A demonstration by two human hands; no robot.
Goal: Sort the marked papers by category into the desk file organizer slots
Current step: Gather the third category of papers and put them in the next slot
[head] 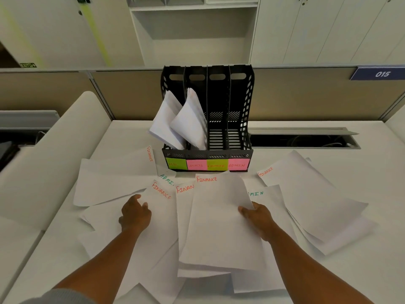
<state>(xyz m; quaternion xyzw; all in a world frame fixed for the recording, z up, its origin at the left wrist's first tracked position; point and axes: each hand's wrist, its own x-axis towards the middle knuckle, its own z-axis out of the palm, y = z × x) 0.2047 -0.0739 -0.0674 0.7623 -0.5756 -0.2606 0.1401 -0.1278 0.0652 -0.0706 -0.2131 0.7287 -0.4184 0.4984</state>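
The white desk (328,270) is carrying everything, and many white marked papers (114,178) are lying spread over it in a loose, overlapping layer in front of the person. At the back of the desk, the black file organizer (207,110) is standing upright with four slots; the two left slots are holding folded white sheets (175,121) that are leaning out to the left, and the two right slots are showing only their black ribbed floor. The right hand (259,218) is pinching the right edge of a sheet marked FINANCE (219,222), which is lying on top of the pile, thumb above the paper. The left hand (135,215) is resting on another FINANCE sheet (161,216), fingers curled on its left edge. Coloured sticky labels (207,164), green and pink, are sitting along the organizer's front.
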